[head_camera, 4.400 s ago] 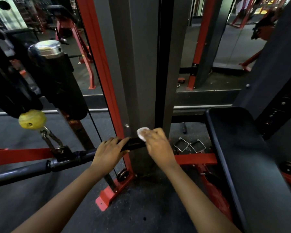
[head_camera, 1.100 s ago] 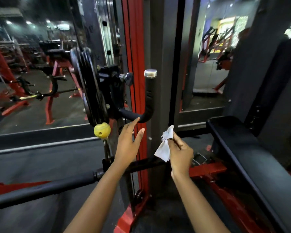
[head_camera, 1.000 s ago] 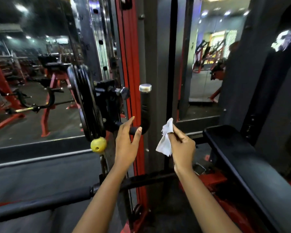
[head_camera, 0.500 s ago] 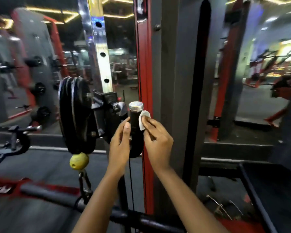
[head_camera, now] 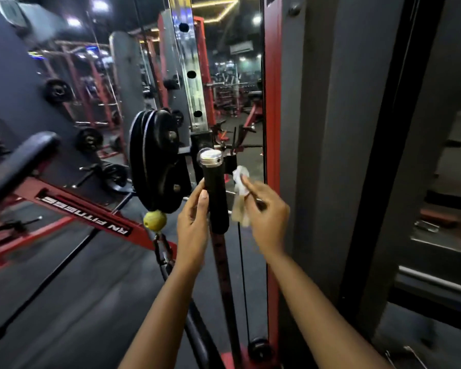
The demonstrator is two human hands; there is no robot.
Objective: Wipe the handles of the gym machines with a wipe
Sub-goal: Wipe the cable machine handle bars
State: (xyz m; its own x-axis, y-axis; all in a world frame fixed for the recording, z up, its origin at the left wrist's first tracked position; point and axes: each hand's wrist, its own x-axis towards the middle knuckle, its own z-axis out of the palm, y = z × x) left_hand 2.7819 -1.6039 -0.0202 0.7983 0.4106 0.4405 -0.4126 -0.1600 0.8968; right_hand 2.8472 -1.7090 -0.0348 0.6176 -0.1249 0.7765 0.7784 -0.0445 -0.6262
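Observation:
An upright black handle (head_camera: 216, 198) with a silver cap stands at the middle of the head view, fixed to the cable machine's pulley carriage. My left hand (head_camera: 193, 219) lies against its left side, fingers straight up along the grip. Just right of the handle, my right hand (head_camera: 266, 211) pinches a crumpled white wipe (head_camera: 240, 193). The wipe hangs beside the grip and I cannot tell whether it touches it.
A black pulley housing (head_camera: 155, 161) sits left of the handle with a yellow ball (head_camera: 155, 220) and chain under it. A red upright (head_camera: 272, 129) and a grey column (head_camera: 328, 155) stand close on the right. A padded bar (head_camera: 19, 166) juts in at the left.
The view has swung left and closer to the handle. My right hand with the wipe has come off the top of the grip and sits slightly right of it; the left hand stays.

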